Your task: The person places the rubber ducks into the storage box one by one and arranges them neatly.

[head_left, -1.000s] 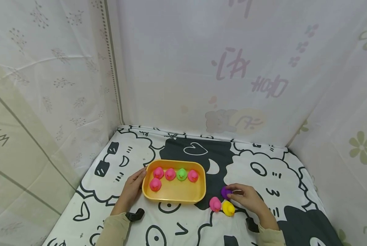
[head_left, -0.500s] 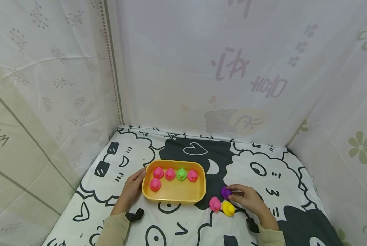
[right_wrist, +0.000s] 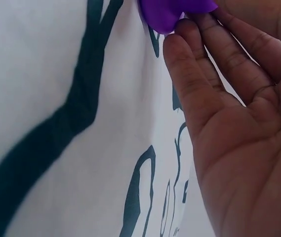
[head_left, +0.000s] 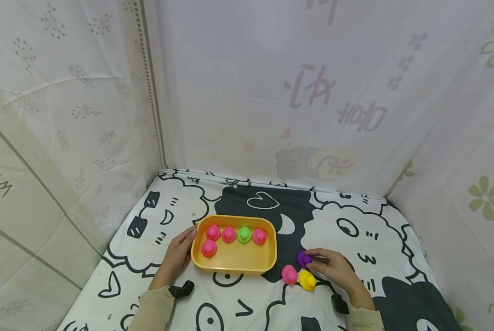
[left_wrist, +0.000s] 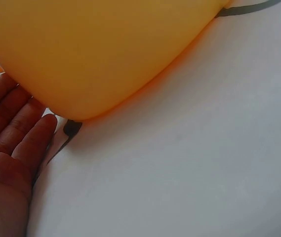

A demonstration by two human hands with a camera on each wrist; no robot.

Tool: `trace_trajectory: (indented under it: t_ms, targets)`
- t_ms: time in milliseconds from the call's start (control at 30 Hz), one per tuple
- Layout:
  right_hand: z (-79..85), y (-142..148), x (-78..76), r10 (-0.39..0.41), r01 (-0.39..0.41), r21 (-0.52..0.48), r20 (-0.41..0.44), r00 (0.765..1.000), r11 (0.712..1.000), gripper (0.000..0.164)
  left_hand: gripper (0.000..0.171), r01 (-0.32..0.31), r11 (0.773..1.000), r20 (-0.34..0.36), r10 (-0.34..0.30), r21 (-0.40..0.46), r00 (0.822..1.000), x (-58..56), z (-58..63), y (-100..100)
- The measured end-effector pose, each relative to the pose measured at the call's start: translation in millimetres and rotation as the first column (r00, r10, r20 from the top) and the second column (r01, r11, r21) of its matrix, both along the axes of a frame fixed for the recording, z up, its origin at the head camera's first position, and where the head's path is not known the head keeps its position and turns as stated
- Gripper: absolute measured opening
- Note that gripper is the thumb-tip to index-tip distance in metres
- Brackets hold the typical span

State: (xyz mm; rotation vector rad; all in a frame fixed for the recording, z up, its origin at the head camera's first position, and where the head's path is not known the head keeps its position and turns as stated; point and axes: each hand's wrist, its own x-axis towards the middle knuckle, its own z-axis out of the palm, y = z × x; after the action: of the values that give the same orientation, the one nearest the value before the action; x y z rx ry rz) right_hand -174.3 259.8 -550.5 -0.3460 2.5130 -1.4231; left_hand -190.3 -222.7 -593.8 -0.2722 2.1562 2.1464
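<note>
My right hand [head_left: 333,266] pinches a purple rubber duck [head_left: 303,259] between thumb and fingers, low over the cloth. Only the duck's lower part [right_wrist: 165,15] shows at the top of the right wrist view. Just in front of it are a pink rubber duck [head_left: 289,274] and a yellow rubber duck [head_left: 307,280]. Against the left side of a yellow tray [head_left: 242,264] rests my left hand [head_left: 178,253], its fingers nearly straight along the outer wall. Inside the tray sit several pink ducks [head_left: 209,248] and one green duck [head_left: 244,235].
A white cloth [head_left: 238,317] with black cartoon drawings covers the surface. Printed fabric walls [head_left: 271,92] stand behind it and on both sides. Dark straps with small devices [head_left: 182,289] are worn on both wrists.
</note>
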Motion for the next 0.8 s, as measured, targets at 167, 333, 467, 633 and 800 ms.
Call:
trace_trajectory:
  t_ms: [167,333,467,633,800]
  targets:
    - [-13.1,6.7,-5.7,0.001,-0.001,-0.006,-0.008,1.0,1.0,0.032,0.068,-0.003,1.0,0.001,0.003,-0.001,1.0,-0.4,-1.1,-0.1]
    - [-13.0,8.6,-6.6,0.019,-0.018,-0.046,0.02,1.0,0.999,0.034,0.068,-0.005,1.0,0.006,0.005,-0.005,1.0,0.1,-1.1,-0.2]
    - [-14.6,9.5,-6.7,0.026,-0.024,-0.055,0.027,0.999,0.998,0.033,0.069,-0.008,1.0,0.019,0.008,-0.005,1.0,1.1,0.4,0.4]
    - [-15.7,8.2,-6.0,0.012,-0.012,-0.022,-0.012,1.0,1.0,0.03,0.07,-0.011,1.0,0.025,0.011,-0.003,1.0,2.0,2.4,1.2]
    - [-18.6,9.3,-7.9,0.002,-0.003,-0.019,-0.039,0.999,1.0,0.031,0.07,-0.013,1.0,0.023,0.013,-0.008,1.0,1.4,2.6,1.0]
